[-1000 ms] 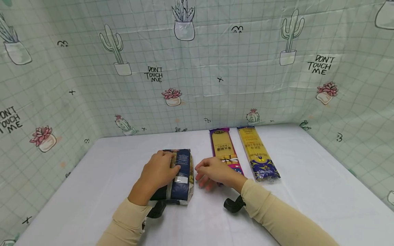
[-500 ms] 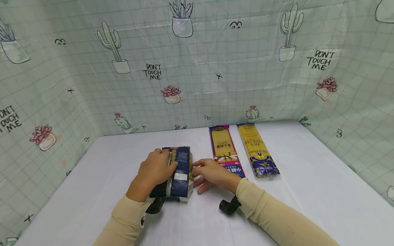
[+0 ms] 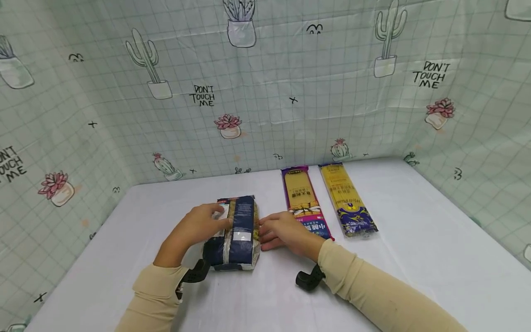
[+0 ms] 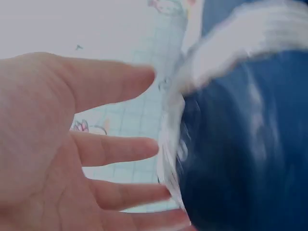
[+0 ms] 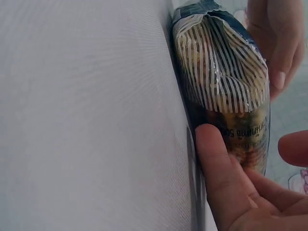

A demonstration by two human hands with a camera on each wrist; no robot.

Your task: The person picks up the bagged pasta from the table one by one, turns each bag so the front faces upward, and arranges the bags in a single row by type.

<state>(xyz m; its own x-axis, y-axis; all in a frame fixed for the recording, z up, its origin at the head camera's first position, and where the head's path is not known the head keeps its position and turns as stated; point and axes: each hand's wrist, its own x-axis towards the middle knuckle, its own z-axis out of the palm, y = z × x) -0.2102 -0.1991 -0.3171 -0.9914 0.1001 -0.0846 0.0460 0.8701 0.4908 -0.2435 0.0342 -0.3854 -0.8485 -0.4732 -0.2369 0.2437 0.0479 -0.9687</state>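
A dark blue pasta bag [image 3: 242, 219] with a striped end lies flat on the white table. My left hand [image 3: 196, 227] is over its left side, thumb and fingers spread. In the left wrist view the extended fingers [image 4: 120, 151] reach the edge of the blue bag [image 4: 245, 144], which is blurred. On the opposite side my right hand [image 3: 286, 233] has its fingertips against the bag's right side. The right wrist view shows those fingers [image 5: 214, 149] fairly straight along the clear side panel, where short pasta shows through, with the thumb apart from the bag.
Two long spaghetti packs lie farther back on the table [image 3: 394, 276]: a purple-edged pack [image 3: 300, 191] just beyond my right hand and a yellow and blue pack [image 3: 346, 198] to its right. A cactus-print cloth [image 3: 265, 106] encloses the back and sides.
My left hand has loosened from the bag and shifted left, uncovering more of its front. The right hand has come in to the bag's right side from a small gap away.
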